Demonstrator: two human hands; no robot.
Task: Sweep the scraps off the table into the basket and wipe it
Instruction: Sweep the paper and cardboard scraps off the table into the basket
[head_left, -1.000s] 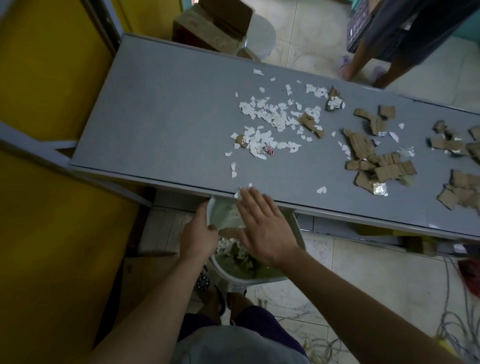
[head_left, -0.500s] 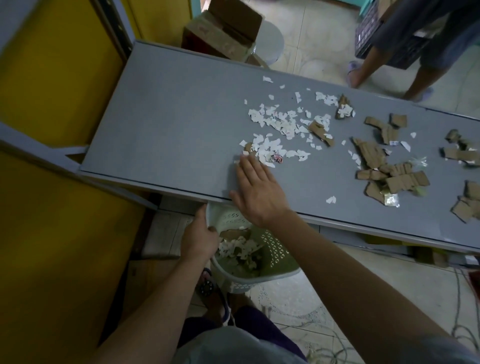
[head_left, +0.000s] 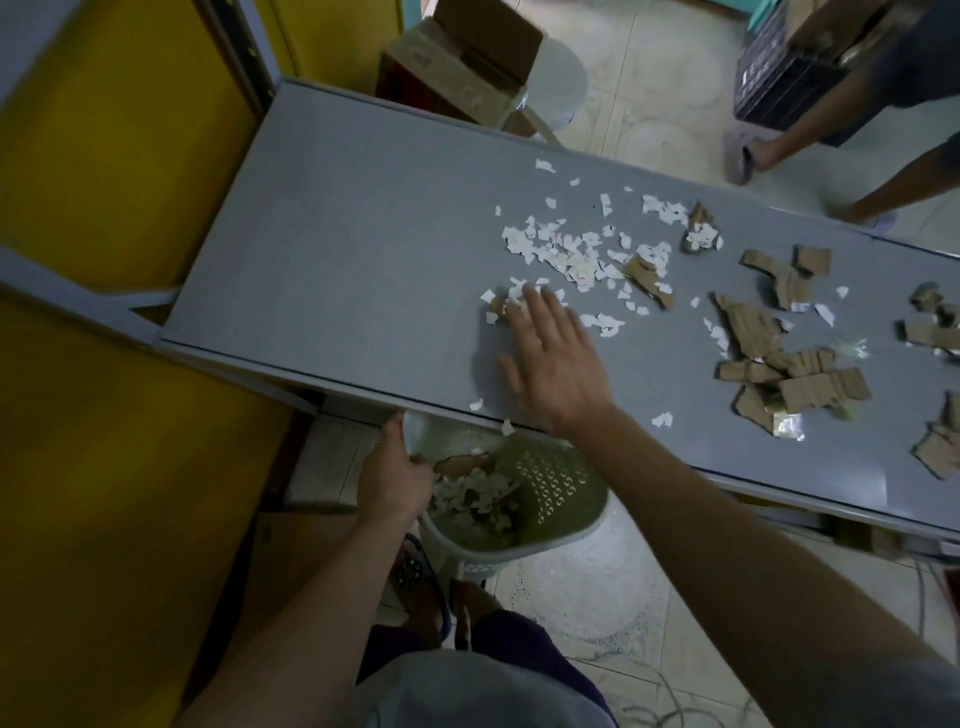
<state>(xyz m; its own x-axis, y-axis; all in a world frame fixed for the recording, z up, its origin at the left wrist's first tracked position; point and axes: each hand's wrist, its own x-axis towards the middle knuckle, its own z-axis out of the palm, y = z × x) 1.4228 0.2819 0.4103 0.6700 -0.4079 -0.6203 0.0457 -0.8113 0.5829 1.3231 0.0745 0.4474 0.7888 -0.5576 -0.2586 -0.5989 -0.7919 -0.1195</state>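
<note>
A person's right hand lies flat, fingers straight and spread, on white paper scraps on the grey table; the left hand grips the basket rim below the table's edge.

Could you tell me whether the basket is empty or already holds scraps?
Partly filled: white and brown scraps lie inside the basket.

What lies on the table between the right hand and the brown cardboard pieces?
Head view: a few white scraps on bare table, between right hand and cardboard.
</note>
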